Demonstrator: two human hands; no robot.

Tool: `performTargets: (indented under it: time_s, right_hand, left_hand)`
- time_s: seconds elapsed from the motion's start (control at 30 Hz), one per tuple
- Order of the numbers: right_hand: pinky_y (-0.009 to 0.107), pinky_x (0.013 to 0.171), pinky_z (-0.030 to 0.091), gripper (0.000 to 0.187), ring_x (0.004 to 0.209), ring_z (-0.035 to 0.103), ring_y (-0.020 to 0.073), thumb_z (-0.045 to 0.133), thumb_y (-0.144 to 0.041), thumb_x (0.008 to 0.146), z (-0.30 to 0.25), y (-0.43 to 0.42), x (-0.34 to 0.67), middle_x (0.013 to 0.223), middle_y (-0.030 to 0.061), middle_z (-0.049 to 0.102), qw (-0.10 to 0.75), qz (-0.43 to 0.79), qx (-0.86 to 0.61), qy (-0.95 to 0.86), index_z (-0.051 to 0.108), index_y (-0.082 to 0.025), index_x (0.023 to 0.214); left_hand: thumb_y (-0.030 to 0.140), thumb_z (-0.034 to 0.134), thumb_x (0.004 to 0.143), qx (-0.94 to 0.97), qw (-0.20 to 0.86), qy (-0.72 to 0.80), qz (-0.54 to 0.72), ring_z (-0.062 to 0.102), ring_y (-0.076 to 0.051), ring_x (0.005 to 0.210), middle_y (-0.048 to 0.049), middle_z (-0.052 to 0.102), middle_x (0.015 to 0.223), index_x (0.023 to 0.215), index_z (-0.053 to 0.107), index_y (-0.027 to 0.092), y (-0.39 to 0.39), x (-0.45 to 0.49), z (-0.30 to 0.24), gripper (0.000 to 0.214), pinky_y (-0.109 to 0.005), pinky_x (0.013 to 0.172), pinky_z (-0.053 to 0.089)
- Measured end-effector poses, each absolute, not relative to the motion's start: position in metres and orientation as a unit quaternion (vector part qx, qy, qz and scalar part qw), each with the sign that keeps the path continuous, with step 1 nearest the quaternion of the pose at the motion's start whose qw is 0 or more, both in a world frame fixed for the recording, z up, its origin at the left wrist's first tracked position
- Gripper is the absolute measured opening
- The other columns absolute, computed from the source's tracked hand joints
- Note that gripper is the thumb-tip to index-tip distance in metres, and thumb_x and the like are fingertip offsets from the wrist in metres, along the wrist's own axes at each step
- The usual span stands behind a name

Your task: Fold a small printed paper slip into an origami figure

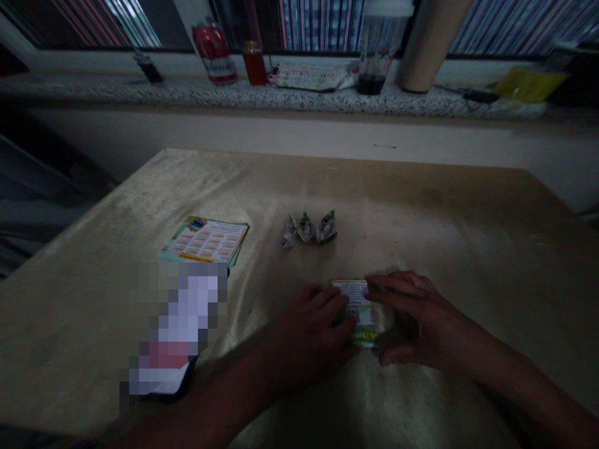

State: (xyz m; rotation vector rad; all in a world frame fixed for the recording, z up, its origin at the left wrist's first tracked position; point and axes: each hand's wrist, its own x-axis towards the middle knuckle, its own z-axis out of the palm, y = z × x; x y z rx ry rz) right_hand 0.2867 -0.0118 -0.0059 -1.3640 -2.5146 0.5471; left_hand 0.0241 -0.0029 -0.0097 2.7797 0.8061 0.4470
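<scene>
A small folded leaflet [361, 312] with printed text and green edges lies flat on the table in front of me. My left hand [322, 324] rests on its left side, fingers curled and pressed onto the paper. At the right edge is my right hand [416, 318], its fingertips at the upper corner and its thumb apart, near the lower corner. Beyond the hands stand several small folded paper shapes [306, 228] in a row. A stack of printed leaflets [206, 241] lies to the left, with a phone [180, 337], its screen blurred out, just below it.
The table [435, 212] reaches back to a wall below a stone windowsill [299, 103]. On the sill stand a pink can [215, 55], a red jar [254, 63], a clear cup [377, 53] with dark liquid, a brown tube [433, 47] and a yellow packet [531, 84].
</scene>
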Motion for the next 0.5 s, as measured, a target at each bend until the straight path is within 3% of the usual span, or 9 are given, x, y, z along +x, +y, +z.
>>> performTargets:
  time_s: [0.17,0.27,0.33,0.4,0.5]
  right_hand:
    - [0.054,0.106,0.043,0.06,0.134,0.047,0.0334,0.086,-0.041,0.077,-0.019,-0.009,0.286,0.147,0.0101,0.054,0.157,0.175,-0.428,-0.873,0.063,-0.028,0.131]
    - [0.05,0.103,0.045,0.031,0.131,0.05,0.0308,0.073,-0.028,0.091,-0.021,-0.007,0.28,0.143,0.0117,0.056,0.229,0.163,-0.397,-0.874,0.068,-0.025,0.12]
    - [0.046,0.099,0.046,0.016,0.124,0.056,0.0284,0.067,-0.021,0.095,-0.016,-0.006,0.274,0.132,0.0107,0.064,0.29,0.16,-0.376,-0.866,0.07,-0.023,0.11]
    - [0.041,0.092,0.048,0.014,0.105,0.064,0.0234,0.066,-0.017,0.096,-0.006,-0.006,0.269,0.109,0.0078,0.072,0.336,0.185,-0.37,-0.846,0.068,-0.021,0.109]
    - [0.036,0.079,0.047,0.006,0.081,0.065,0.0179,0.063,-0.016,0.097,0.015,-0.005,0.263,0.086,0.0023,0.071,0.353,0.23,-0.407,-0.811,0.067,-0.021,0.098]
  left_hand:
    - [0.014,0.046,0.102,0.946,0.093,0.23,0.209,0.07,-0.021,0.084,-0.0078,0.075,0.092,0.1,0.066,0.014,-0.002,0.02,-0.015,0.02,-0.037,0.078,0.058]
    - [0.015,0.047,0.102,0.909,0.12,0.257,0.306,0.072,-0.018,0.081,-0.0081,0.076,0.092,0.102,0.064,0.014,-0.003,0.018,-0.013,0.018,-0.032,0.075,0.059]
    - [0.015,0.049,0.1,0.878,0.164,0.276,0.355,0.073,-0.017,0.081,-0.0077,0.077,0.092,0.102,0.064,0.015,-0.004,0.017,-0.008,0.015,-0.028,0.074,0.059]
    - [0.013,0.051,0.096,0.846,0.228,0.293,0.383,0.073,-0.015,0.077,-0.006,0.076,0.088,0.1,0.064,0.016,-0.006,0.016,-0.002,0.014,-0.024,0.07,0.057]
    - [0.015,0.053,0.092,0.796,0.302,0.339,0.399,0.069,-0.012,0.065,-0.0017,0.073,0.074,0.087,0.064,0.017,-0.007,0.013,0.007,0.013,-0.022,0.062,0.053]
